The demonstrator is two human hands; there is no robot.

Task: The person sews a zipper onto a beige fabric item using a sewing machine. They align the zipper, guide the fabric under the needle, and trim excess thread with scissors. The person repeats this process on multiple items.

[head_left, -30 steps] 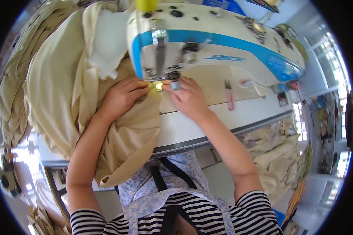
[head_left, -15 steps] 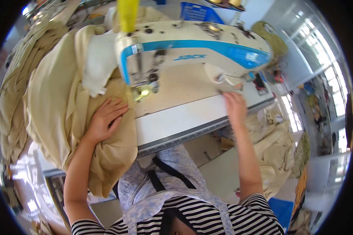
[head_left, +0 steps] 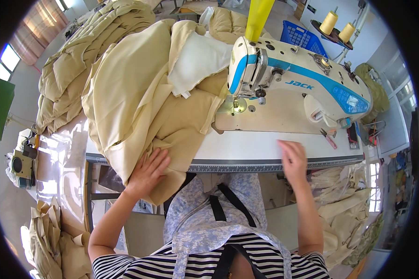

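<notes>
My left hand [head_left: 149, 173] lies with its fingers stretched out on a tan garment piece [head_left: 172, 125], whose edge hangs over the front of the sewing table [head_left: 246, 144]. A white fabric part [head_left: 198, 60] shows among the tan folds. The garment's right edge lies close to the lit needle area [head_left: 237, 104] of a white and blue sewing machine [head_left: 293, 76]. Over the table's front edge, my right hand [head_left: 294, 160] is slightly blurred, with its fingers loosely extended and nothing visible in them. Small thread snips [head_left: 329, 138] rest on the table to its right.
A dark phone-like object [head_left: 353, 136] lies at the table's right end. Behind the machine are a blue basket [head_left: 302, 37] and yellow thread cones [head_left: 329, 23]. Tan garments are heaped at far left [head_left: 88, 60] and lower right [head_left: 342, 204]. A ruler strip [head_left: 246, 166] lines the front edge.
My right hand has drawn back from beside the machine to the table's front edge. My left hand has moved nearer to me on the fabric. The whole view has shifted.
</notes>
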